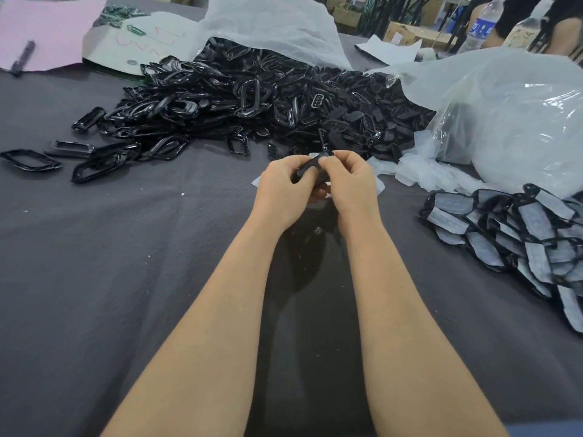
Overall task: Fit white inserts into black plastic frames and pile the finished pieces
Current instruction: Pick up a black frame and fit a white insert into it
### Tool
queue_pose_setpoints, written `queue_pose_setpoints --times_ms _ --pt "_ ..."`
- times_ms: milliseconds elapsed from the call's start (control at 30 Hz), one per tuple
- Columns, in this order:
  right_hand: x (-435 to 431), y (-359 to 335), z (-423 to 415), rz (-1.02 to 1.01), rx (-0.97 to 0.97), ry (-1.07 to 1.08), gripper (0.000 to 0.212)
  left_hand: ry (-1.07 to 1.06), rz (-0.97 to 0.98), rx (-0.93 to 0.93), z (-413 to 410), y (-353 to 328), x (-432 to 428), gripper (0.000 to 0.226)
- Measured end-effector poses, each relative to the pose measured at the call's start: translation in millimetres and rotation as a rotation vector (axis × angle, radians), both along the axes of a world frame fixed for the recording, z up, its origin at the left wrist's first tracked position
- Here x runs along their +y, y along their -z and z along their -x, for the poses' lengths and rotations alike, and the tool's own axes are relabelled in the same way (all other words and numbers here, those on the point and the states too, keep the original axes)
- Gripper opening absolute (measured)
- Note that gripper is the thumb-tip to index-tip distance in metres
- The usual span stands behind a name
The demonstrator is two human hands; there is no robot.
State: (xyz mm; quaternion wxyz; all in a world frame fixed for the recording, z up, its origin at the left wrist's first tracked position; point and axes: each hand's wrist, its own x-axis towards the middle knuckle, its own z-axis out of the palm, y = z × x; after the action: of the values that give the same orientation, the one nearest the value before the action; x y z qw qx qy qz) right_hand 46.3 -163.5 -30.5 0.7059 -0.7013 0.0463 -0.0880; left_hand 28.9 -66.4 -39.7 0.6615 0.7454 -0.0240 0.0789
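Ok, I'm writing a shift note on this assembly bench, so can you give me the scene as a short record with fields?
in hand: one black plastic frame, gripped by both the left hand and the right hand
insert in it: hidden by the fingers, cannot tell
raw stock: heap of loose black plastic frames, far centre
inserts: thin white inserts lying beside the clear plastic bag
finished: pile of frames with white inserts fitted, at the right
surface: dark grey cloth table
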Motion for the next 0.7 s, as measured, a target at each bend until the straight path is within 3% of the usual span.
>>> queue_pose_setpoints --times_ms 300,500,600,700 --pt "-4.2 1.8 -2.3 -0.009 0.022 -0.037 0.015 0.031 0.119 0.036 3.6 -6.6 -1.2 0.030" --pt "-8.0 4.9 -6.8 0.283 -0.043 -0.010 0.008 -0.018 0.107 0.034 2.0 -3.9 0.4 0.022" --pt "-6.0 5.8 -5.8 0.267 -0.037 0.049 0.006 -0.062 0.133 0.069 0.5 -1.1 0.8 0.014" --pt "-6.9 6.9 -5.4 0.225 -0.010 0.080 0.010 -0.103 0.100 0.102 -1.3 1.8 2.3 0.025"
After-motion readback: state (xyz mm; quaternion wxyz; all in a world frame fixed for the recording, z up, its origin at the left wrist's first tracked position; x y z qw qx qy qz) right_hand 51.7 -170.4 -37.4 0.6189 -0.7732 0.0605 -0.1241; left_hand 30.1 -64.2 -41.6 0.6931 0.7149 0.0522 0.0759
